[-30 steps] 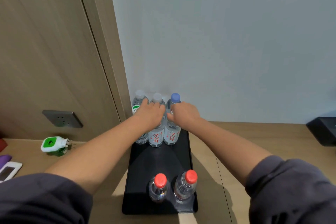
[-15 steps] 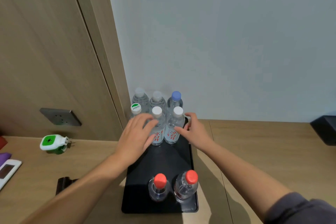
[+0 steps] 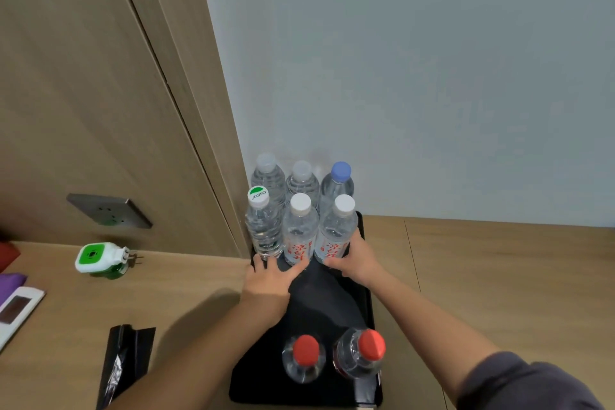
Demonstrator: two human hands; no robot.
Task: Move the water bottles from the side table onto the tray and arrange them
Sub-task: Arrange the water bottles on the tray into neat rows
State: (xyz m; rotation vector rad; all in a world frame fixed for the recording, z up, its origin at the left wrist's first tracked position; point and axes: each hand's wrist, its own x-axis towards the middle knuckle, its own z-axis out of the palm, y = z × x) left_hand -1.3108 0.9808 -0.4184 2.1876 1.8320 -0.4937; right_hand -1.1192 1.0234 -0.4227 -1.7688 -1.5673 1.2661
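Note:
A black tray [image 3: 319, 306] lies on the wooden table against the wall. At its far end three bottles stand in a back row, the right one with a blue cap [image 3: 340, 176]. In front stand a green-and-white-capped bottle [image 3: 263, 226] and two white-capped bottles with red labels [image 3: 299, 233] [image 3: 336, 230]. Two red-capped bottles [image 3: 304, 358] [image 3: 361, 354] stand at the near end. My left hand [image 3: 269, 280] lies spread on the tray, fingertips at the bases of the left and middle bottles. My right hand [image 3: 357, 260] rests against the right red-label bottle's lower side.
A green-and-white plug-in device [image 3: 100, 258] lies on the table to the left, below a wall socket [image 3: 109, 211]. A black wrapper [image 3: 128, 353] and a white device [image 3: 16, 306] sit at the near left. A wooden panel and the wall close off the back.
Both hands have come down and back toward me, from the bottles' tops to their bases. The second row of bottles, hidden a second ago, now stands uncovered.

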